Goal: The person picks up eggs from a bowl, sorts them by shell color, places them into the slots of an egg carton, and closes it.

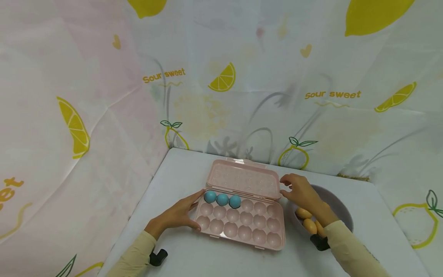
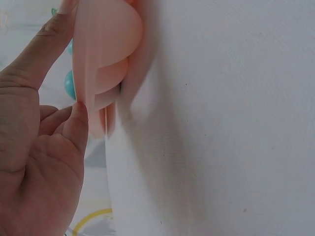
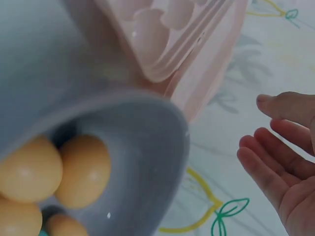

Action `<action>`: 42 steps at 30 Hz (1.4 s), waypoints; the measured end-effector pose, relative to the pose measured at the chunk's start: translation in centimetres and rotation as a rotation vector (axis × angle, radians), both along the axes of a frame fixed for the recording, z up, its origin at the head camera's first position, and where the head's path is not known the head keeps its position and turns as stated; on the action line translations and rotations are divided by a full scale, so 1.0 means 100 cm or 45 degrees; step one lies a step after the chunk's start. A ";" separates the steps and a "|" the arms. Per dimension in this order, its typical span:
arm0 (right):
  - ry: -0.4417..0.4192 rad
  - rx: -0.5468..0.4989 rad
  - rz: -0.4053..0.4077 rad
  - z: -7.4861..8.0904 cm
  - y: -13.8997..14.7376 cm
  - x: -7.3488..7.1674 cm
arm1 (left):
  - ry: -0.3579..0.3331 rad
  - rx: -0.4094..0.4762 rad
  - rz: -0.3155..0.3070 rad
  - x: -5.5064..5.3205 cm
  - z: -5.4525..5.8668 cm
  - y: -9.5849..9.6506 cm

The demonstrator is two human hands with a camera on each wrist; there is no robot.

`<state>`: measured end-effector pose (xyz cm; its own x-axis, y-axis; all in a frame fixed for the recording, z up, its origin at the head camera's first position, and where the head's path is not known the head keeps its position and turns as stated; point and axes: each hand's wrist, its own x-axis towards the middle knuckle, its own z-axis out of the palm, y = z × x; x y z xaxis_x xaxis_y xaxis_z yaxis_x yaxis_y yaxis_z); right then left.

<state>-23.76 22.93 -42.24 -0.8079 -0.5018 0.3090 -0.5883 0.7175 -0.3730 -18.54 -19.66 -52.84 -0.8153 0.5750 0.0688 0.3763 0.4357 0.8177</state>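
Note:
A pink plastic egg box (image 1: 245,232) lies with its lid (image 1: 243,179) folded back on the table. Three blue eggs (image 1: 222,199) occupy the left part of its back row; the other cups hold nothing. My left hand (image 1: 178,213) grips the box's left short side, thumb by the front corner and fingers at the back corner. In the left wrist view, digits of that hand (image 2: 44,162) touch the tray's edge. Over the grey bowl (image 1: 337,204), my right hand (image 1: 304,194) is near the lid's right end, fingers loosely bent and holding nothing.
Several brown eggs (image 1: 309,226) lie in the bowl, right of the egg box. Beneath them a bit of blue-green (image 3: 43,232) shows in the right wrist view. Lemon-printed cloth (image 1: 256,115) hangs behind and left of the white table (image 1: 187,163).

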 end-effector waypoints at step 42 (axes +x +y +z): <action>-0.532 0.374 -0.448 -0.007 0.110 0.036 | -0.023 0.009 0.022 0.000 0.001 0.000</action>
